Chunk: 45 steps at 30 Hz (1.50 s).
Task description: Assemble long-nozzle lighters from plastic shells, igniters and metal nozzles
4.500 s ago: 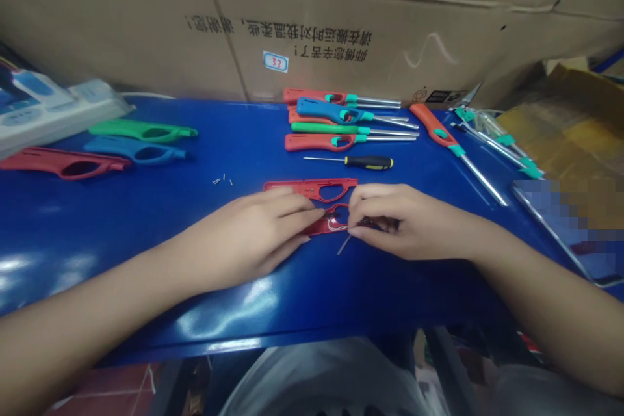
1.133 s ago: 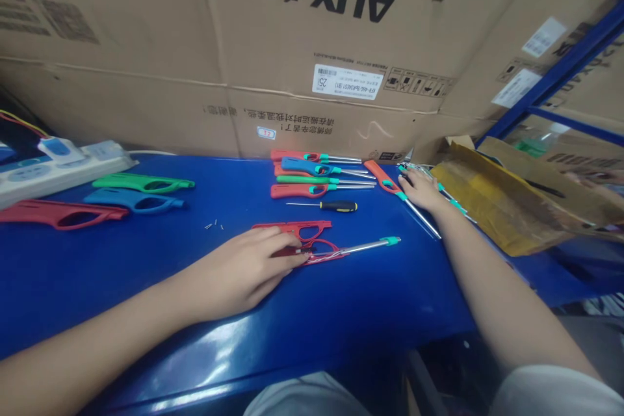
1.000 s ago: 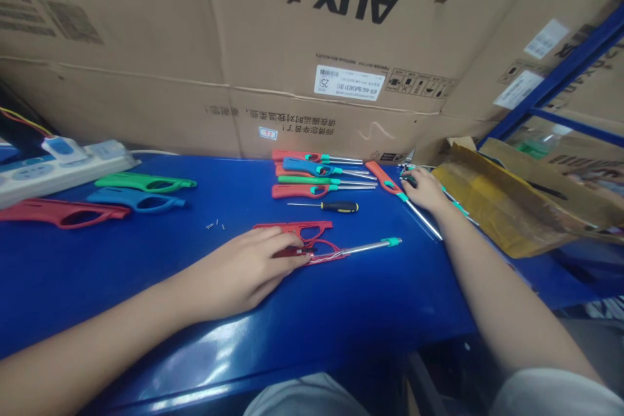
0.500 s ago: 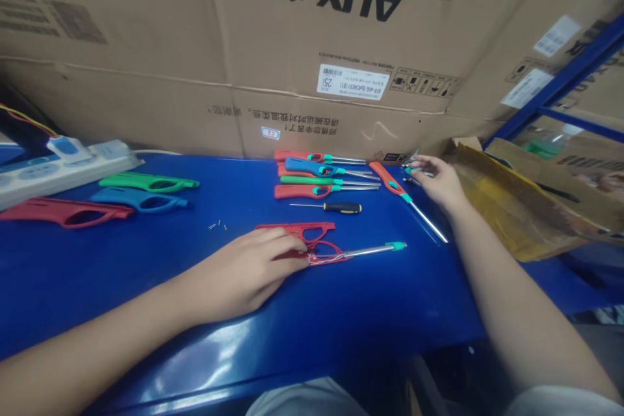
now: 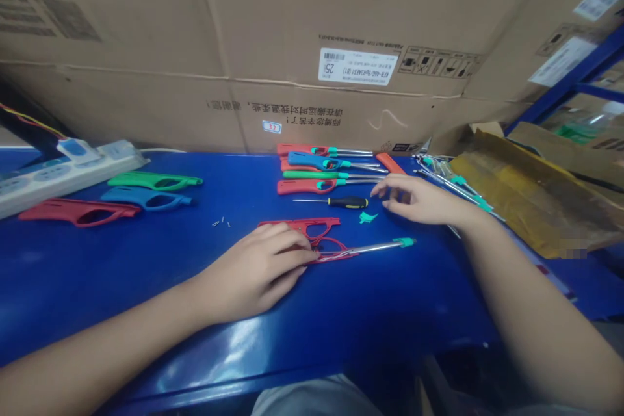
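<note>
My left hand (image 5: 266, 266) is closed over the handle end of an opened red lighter (image 5: 336, 255), and its fingers hide that end. Thin wires and a metal tube (image 5: 377, 248) with a green tip run out to the right. Just behind it lies an empty red handle half (image 5: 312, 227). My right hand (image 5: 422, 200) hovers with bent fingers apart and nothing visible between them. Close to its fingertips are a small green trigger (image 5: 368, 217) and a black-and-yellow screwdriver (image 5: 348, 202). An orange lighter (image 5: 390, 164) is partly hidden behind that hand.
Several assembled lighters (image 5: 307, 186) lie in a row at the back. On the left are green (image 5: 146, 180), blue (image 5: 141, 198) and red handle shells (image 5: 73, 212), a power strip (image 5: 73, 172) and small screws (image 5: 223, 221). Metal tubes (image 5: 458, 185) lie beside a yellow-taped bag (image 5: 517, 195). Cardboard (image 5: 273, 91) stands behind.
My right hand has come left and nearer from the parts by the bag, and its fingers have opened. A green trigger now shows near the screwdriver. My left hand stays on the red lighter.
</note>
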### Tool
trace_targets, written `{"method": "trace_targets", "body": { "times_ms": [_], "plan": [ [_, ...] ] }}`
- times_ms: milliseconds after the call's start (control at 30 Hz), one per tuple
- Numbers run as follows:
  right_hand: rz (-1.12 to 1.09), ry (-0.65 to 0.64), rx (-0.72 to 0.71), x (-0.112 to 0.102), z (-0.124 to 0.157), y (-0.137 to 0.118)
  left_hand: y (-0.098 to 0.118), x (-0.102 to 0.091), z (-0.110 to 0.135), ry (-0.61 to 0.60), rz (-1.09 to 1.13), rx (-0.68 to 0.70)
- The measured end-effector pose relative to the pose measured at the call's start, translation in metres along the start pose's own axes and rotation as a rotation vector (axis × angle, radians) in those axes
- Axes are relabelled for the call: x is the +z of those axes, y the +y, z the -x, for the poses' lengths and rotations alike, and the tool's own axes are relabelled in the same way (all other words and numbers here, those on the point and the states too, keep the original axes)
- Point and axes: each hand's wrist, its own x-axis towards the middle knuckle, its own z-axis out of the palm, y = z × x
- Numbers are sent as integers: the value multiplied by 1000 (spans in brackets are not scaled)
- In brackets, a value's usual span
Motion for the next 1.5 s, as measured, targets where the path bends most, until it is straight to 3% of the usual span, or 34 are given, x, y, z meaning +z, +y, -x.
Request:
{"method": "trace_targets", "body": {
  "times_ms": [133, 367, 500, 600, 767, 900, 1067, 1200, 1500],
  "plan": [
    [41, -167, 8, 4, 4, -9, 10, 1, -3, 19, -10, -83],
    [118, -243, -96, 5, 6, -18, 21, -6, -13, -62, -38, -176],
    [32, -233, -174, 9, 10, -30, 21, 1, -17, -37, -36, -214],
    [-52, -166, -241, 27, 12, -47, 18, 10, -17, 8, 31, -237],
    [-259, -38, 16, 63, 14, -77, 15, 19, -15, 82, 197, -276],
    [-385, -125, 112, 73, 15, -80, 14, 20, -15, 127, 283, -296],
    [-589, -236, 219, 67, 11, -73, 12, 22, -12, 162, 254, -251],
    [-570, -309, 148, 65, 9, -72, 10, 24, -9, 187, 227, -193],
    [-422, -278, 89, 69, 12, -66, 13, 17, -7, 136, 46, -102]
  ]
}}
